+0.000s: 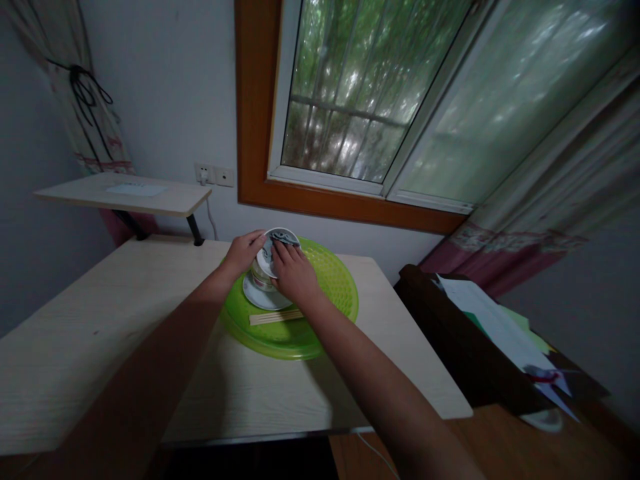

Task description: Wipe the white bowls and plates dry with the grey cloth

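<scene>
Dim room, white wall, wood-framed sliding window (350,100) at the far side, greenery behind its bars. Pale wood-grain desk (125,300) below it; at its far left, a raised pale shelf (75,192) on black legs. To the right of the desk, a dark brown piece of furniture (450,333) topped with loose papers (480,310).

On the desk's far middle part: a round bright-green plastic tray (340,293) with a textured surface. Both hands are over its left half.

Left hand (245,252): grasping the left rim of a small white round bowl (265,267), which is tipped so its inside shows toward the near side. Right hand (296,272): at the bowl's right, fingers inside it on a crumpled grey cloth (283,237); cannot tell whether it pinches the cloth or only presses it. Bowl thus between the two hands.

Directly below the bowl, patterned white crockery (261,279) on a white plate (265,298), partly hidden. Pale slender chopsticks (275,317) lie crosswise on the tray, just near of the plate, right ends behind the right wrist.
</scene>
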Available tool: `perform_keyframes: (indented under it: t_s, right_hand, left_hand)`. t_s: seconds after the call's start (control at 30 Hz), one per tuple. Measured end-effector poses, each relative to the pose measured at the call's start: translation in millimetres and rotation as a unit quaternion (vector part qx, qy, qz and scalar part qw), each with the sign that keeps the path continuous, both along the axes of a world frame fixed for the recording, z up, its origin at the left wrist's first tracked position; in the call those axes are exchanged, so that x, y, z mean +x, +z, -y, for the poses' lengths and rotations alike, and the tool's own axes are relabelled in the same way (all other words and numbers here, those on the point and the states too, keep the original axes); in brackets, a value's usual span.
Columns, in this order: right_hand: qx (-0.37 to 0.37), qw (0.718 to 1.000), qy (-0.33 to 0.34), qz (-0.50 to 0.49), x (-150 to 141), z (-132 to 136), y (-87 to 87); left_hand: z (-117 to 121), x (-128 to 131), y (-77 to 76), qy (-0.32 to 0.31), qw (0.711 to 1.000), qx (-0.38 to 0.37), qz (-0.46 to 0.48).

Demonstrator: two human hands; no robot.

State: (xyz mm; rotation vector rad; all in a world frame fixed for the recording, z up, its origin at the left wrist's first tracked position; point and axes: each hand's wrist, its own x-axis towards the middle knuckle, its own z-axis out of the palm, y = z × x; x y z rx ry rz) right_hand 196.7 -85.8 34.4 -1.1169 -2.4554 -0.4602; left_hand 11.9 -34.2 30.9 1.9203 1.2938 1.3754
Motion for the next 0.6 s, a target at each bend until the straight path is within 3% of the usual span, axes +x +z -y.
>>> perform_keyframes:
  t_s: [0.13, 0.3, 0.47, 0.6]
  right_hand:
    - [0.01, 0.999, -0.039, 0.006, -5.7, 2.9, 3.8]
    - [-0.02, 0.998, -0.039, 0.053, -6.0, 5.3, 8.0]
    - [-0.047, 0.996, 0.009, 0.072, -1.0, 6.8, 7.6]
    - [-0.087, 0.992, 0.089, -0.023, 1.0, 7.2, 3.3]
  left_hand:
    - [0.7, -1.9, 0.8, 0.05, 0.999, 0.014, -0.011]
    - [-0.3, -3.1, 0.6, 0.083, 0.996, 0.018, -0.034]
    - [-0.3, -2.2, 0.5, 0.078, 0.996, 0.012, -0.041]
    - [0.6, -2.0, 0.9, 0.072, 0.996, 0.013, -0.042]
